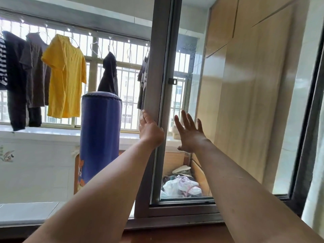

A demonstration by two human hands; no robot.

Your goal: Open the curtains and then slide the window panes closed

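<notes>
A grey metal sliding window pane [228, 106] fills the right half of the view, and its left upright frame [158, 71] stands near the middle. My left hand [150, 131] is wrapped around that upright at about mid-height. My right hand [190, 133] lies flat with fingers spread against the glass just right of the frame. A small black latch [172, 81] sits on the frame above my hands. The window's left half is an open gap onto a balcony. A strip of pale curtain [315, 199] hangs at the far right edge.
The bottom track and sill [171, 220] run under my arms. Beyond the opening stand a blue punching bag [100, 135] and hanging clothes, among them a yellow shirt [65, 76]. Behind the glass lie white shoes [182, 187] beside a wooden cabinet [245, 67].
</notes>
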